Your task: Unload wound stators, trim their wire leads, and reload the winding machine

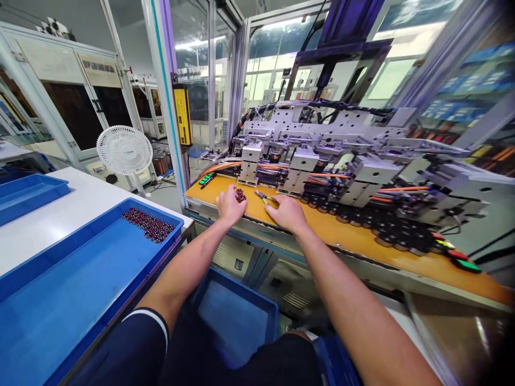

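Observation:
My left hand (230,206) is over the orange worktop (322,223), its fingers curled around a small, round, dark-red part (241,196) with shiny coppery spots. A second such part seems to sit against it; the fingertips are partly hidden. My right hand (288,213) is closed around a pair of pliers (265,198) with yellow-green handles. The pliers' jaws point left toward the dark-red parts, a short gap away from them.
Behind the hands stands a row of metal machine fixtures (295,166). Several black round pieces (396,230) line the worktop at right, near coloured buttons (456,254). At left, a blue tray (80,279) bears a cluster of dark-red parts (148,224). Another blue bin (237,311) is below.

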### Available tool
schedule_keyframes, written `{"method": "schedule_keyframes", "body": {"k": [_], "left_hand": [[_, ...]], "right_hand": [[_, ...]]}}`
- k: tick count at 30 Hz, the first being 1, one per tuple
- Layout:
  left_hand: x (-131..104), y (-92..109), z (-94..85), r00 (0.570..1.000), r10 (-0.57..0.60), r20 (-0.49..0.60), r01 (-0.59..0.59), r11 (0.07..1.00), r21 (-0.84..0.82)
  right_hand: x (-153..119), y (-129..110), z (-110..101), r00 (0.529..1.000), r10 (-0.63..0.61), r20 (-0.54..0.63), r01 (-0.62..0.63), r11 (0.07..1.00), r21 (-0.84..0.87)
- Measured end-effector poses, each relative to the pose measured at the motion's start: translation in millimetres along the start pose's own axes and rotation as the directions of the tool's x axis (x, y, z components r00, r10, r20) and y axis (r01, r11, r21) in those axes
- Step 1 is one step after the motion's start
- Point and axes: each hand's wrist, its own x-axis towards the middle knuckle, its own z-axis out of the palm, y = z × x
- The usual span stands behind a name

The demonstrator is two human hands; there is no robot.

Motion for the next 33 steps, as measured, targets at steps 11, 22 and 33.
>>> {"method": "schedule_keyframes", "body": {"k": [11,22,33], "left_hand": [[-30,-37,-78.5,0.993,-0.115,-0.002,0.092,0.808,-0.583],[-139,-26,-124.1,0.988,0.081,0.129,0.031,0.721,-0.692],[-203,-34,-147.0,0.930,0.344,0.129,-0.185,0.742,-0.645]], "right_hand": [[-1,1,-2,0.999,-0.026,-0.020,0.028,0.996,0.084],[-78,-57,-49,0.939,-0.169,-0.299,0.242,0.944,0.224],[-225,-107,-61,0.760,-0.639,-0.121,0.612,0.639,0.466]]}}
